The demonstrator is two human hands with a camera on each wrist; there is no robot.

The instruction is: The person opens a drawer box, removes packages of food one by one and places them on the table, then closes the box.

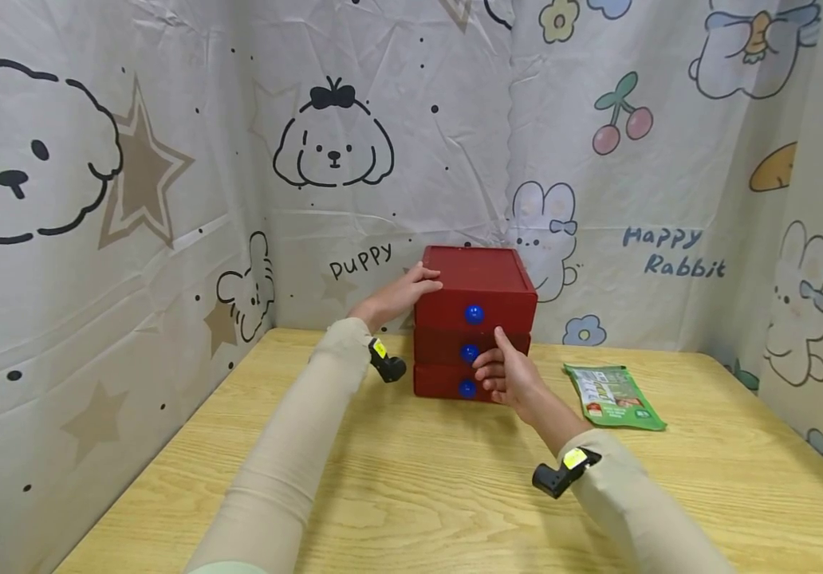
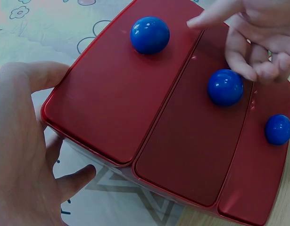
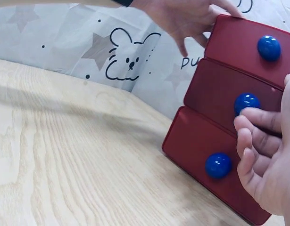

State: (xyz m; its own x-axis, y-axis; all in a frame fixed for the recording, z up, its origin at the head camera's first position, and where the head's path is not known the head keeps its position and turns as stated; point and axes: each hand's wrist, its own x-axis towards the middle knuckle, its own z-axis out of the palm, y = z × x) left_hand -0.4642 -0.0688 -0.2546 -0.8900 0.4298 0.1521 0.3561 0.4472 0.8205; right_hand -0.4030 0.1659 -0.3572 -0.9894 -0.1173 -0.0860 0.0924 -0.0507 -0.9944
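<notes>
A red cabinet (image 1: 476, 271) of three stacked drawers has one round blue knob on each drawer front. My left hand (image 1: 400, 295) rests at its upper left corner, thumb and fingers spread along the top and side edges. In front of the cabinet, my right hand (image 1: 515, 379) has its thumb raised and its fingers loosely bent. Its fingertips come right beside the middle knob (image 3: 247, 103), with nothing enclosed in the palm. The top knob (image 2: 150, 35) and bottom knob (image 2: 278, 129) stand free of both hands. All three drawers appear closed.
To the right of the cabinet, a green snack-like packet (image 1: 616, 397) lies flat on the wooden table (image 1: 397, 494). A printed cloth (image 1: 383, 104) with cartoon animals hangs close behind the cabinet and along both sides of the table.
</notes>
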